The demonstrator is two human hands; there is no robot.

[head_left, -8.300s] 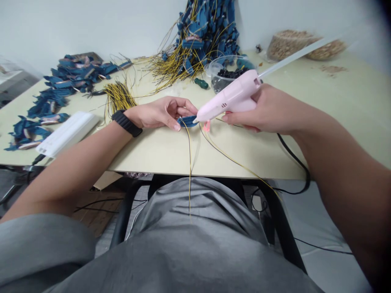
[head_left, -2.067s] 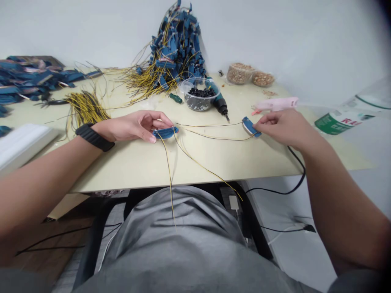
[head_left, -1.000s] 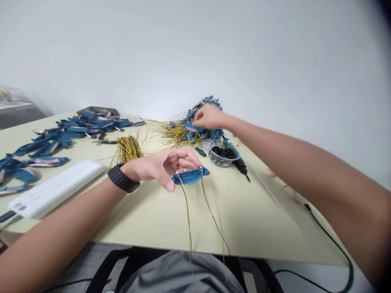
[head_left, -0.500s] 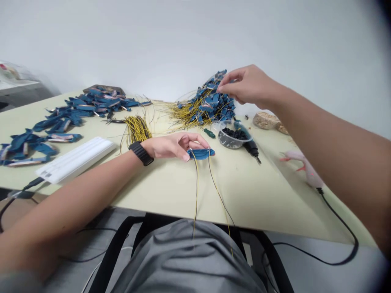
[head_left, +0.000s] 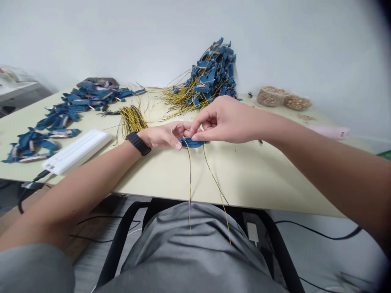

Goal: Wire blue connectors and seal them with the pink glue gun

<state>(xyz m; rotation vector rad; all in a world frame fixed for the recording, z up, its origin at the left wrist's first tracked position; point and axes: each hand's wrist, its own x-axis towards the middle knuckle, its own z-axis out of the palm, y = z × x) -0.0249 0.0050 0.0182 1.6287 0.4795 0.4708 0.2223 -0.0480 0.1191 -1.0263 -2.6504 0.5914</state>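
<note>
My left hand (head_left: pixel 165 135), with a black watch on the wrist, holds a small blue fabric-like strip (head_left: pixel 192 143) over the near middle of the table. Two pairs of thin yellow and black wires (head_left: pixel 190 175) come off the strip and hang down over my lap. My right hand (head_left: pixel 229 122) is at the strip's upper edge, thumb and fingertips pinched together close to the left fingers. Whatever lies in that pinch is hidden or too small to name. The right hand also covers part of the strip.
A heap of wired blue strips (head_left: pixel 214 73) leans on the wall. More blue strips (head_left: pixel 87 95) lie at left, near a yellow-black wire bundle (head_left: pixel 132 119) and a white box (head_left: pixel 76 151). Tubs of tan bits (head_left: pixel 271 97) stand at right; a pink glue gun (head_left: pixel 331 131) is partly covered.
My right hand has come down and left from the heap's side to the blue strip. The left hand still holds the strip. The view has shifted slightly, and the tub of black parts is now hidden.
</note>
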